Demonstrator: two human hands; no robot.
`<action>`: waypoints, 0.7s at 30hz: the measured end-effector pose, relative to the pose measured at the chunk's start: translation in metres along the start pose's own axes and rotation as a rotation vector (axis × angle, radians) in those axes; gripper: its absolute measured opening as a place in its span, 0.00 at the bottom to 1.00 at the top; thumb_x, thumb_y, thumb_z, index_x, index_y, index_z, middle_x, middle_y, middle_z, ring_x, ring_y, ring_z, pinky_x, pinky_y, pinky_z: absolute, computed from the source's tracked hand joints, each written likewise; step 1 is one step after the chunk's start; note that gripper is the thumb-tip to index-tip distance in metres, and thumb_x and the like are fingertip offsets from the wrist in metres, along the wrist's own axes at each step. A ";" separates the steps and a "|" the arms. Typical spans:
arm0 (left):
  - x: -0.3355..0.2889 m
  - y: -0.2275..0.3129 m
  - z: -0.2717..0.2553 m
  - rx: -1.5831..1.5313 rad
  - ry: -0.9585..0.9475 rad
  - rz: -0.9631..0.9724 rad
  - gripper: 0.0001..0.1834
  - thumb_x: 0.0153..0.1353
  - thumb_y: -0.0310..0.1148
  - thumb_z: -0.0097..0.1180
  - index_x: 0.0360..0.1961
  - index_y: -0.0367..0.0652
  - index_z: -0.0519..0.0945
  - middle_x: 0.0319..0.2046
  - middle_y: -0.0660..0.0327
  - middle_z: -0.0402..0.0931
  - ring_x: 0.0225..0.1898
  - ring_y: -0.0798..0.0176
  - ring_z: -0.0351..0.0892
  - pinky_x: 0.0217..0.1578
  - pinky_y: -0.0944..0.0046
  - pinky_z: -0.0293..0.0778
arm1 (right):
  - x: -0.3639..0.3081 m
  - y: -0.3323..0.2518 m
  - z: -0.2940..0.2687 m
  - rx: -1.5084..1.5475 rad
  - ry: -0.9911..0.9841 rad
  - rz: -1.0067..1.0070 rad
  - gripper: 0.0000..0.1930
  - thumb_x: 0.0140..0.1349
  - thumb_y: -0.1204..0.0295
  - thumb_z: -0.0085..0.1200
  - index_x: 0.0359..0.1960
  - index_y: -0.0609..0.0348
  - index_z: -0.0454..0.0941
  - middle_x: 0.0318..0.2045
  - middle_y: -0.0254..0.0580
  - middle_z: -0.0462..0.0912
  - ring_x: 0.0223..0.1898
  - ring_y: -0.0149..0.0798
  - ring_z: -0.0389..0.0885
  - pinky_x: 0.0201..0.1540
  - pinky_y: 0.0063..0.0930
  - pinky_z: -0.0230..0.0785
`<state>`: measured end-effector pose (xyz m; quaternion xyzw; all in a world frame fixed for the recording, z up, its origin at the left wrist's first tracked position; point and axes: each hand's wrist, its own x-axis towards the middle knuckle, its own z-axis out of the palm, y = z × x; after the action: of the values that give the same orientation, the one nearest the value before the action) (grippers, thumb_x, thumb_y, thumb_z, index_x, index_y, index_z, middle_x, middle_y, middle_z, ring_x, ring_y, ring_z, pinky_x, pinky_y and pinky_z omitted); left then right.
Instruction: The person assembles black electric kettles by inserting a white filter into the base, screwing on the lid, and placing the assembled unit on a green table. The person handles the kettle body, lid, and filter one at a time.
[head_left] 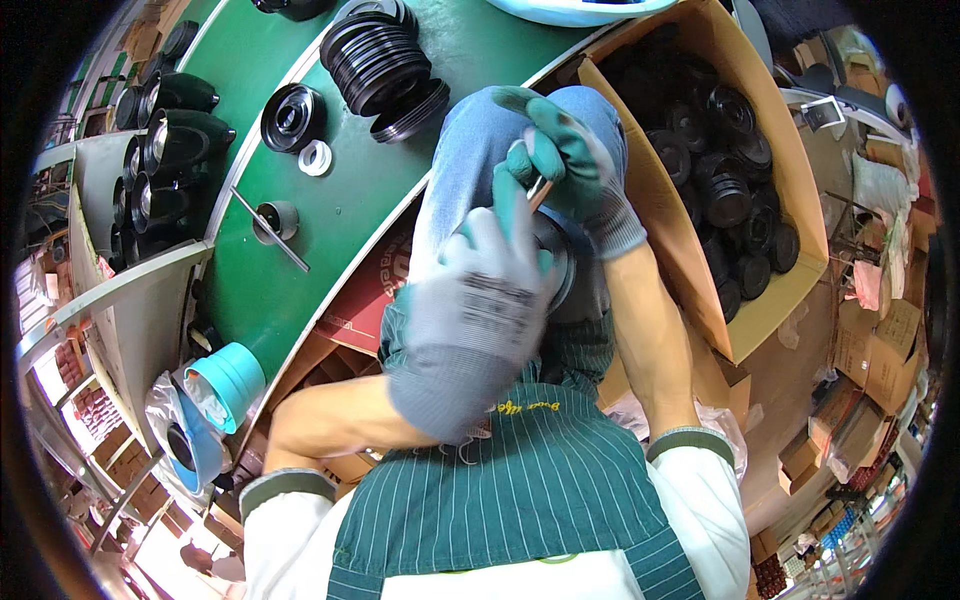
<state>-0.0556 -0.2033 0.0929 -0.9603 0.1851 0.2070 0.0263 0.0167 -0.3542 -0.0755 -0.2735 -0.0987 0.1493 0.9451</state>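
Observation:
Both my hands wear grey gloves with green fingers and meet over my lap. My left hand (485, 290), slightly blurred, is closed around a round black part (563, 265), mostly hidden beneath it. Its index finger stretches up toward the other hand. My right hand (580, 165) is closed, pinching a slim shiny metal piece (540, 192) just above the round part. The glove hides most of that metal piece, so its kind does not show.
On the green table (330, 215) lie a stack of black discs (375, 65), a black round lid (293, 117), white rings (315, 158) and a metal rod (270, 230) across a short cylinder. A cardboard box (745, 330) of black round parts stands at my right. Turquoise buckets (235, 385) sit left.

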 end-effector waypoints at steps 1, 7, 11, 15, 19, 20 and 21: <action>-0.001 0.017 0.005 0.121 0.066 -0.027 0.37 0.66 0.50 0.61 0.68 0.36 0.69 0.51 0.47 0.76 0.47 0.54 0.85 0.35 0.56 0.84 | 0.003 0.002 -0.010 -0.104 -0.016 0.051 0.28 0.80 0.59 0.46 0.70 0.70 0.67 0.20 0.23 0.72 0.29 0.28 0.80 0.44 0.24 0.79; -0.003 0.010 0.019 0.007 0.236 0.029 0.36 0.68 0.48 0.59 0.69 0.35 0.69 0.50 0.50 0.76 0.41 0.52 0.86 0.39 0.55 0.85 | -0.026 -0.004 0.023 -0.512 0.243 0.052 0.25 0.80 0.59 0.46 0.66 0.68 0.70 0.24 0.26 0.72 0.34 0.27 0.77 0.54 0.23 0.72; 0.013 -0.060 0.026 -0.487 0.354 0.323 0.29 0.68 0.38 0.56 0.68 0.40 0.70 0.49 0.43 0.82 0.44 0.38 0.86 0.42 0.49 0.83 | -0.068 -0.002 0.014 -0.390 0.304 0.045 0.19 0.79 0.59 0.45 0.53 0.64 0.78 0.25 0.32 0.74 0.37 0.34 0.77 0.67 0.34 0.68; 0.044 -0.101 0.032 -0.767 0.401 0.623 0.26 0.67 0.32 0.45 0.65 0.35 0.76 0.35 0.46 0.84 0.33 0.48 0.89 0.38 0.55 0.82 | -0.090 -0.010 0.072 -0.246 0.032 -0.172 0.20 0.74 0.53 0.54 0.43 0.61 0.82 0.22 0.33 0.75 0.33 0.36 0.75 0.64 0.44 0.71; 0.085 -0.111 0.035 -0.910 0.340 0.819 0.25 0.71 0.36 0.42 0.61 0.36 0.80 0.20 0.57 0.79 0.21 0.62 0.83 0.27 0.64 0.78 | -0.093 -0.024 0.077 -0.851 -0.290 -0.323 0.07 0.44 0.70 0.60 0.23 0.60 0.82 0.17 0.41 0.76 0.31 0.49 0.77 0.55 0.55 0.73; 0.092 -0.110 0.030 -0.916 0.296 0.851 0.24 0.71 0.36 0.42 0.60 0.36 0.81 0.17 0.58 0.76 0.19 0.64 0.80 0.25 0.64 0.76 | -0.083 -0.034 0.080 -1.020 -0.452 -0.361 0.08 0.43 0.68 0.65 0.21 0.58 0.81 0.16 0.37 0.73 0.31 0.47 0.77 0.57 0.57 0.74; 0.101 -0.108 0.033 -0.952 0.250 0.864 0.23 0.72 0.35 0.41 0.57 0.35 0.83 0.16 0.59 0.74 0.17 0.65 0.77 0.23 0.64 0.73 | -0.075 -0.040 0.091 -1.165 -0.522 -0.324 0.09 0.43 0.66 0.67 0.19 0.56 0.80 0.16 0.35 0.71 0.31 0.45 0.76 0.59 0.57 0.73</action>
<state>0.0569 -0.1334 0.0189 -0.7229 0.4441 0.1448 -0.5091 -0.0691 -0.3671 0.0144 -0.6769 -0.4293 -0.0113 0.5979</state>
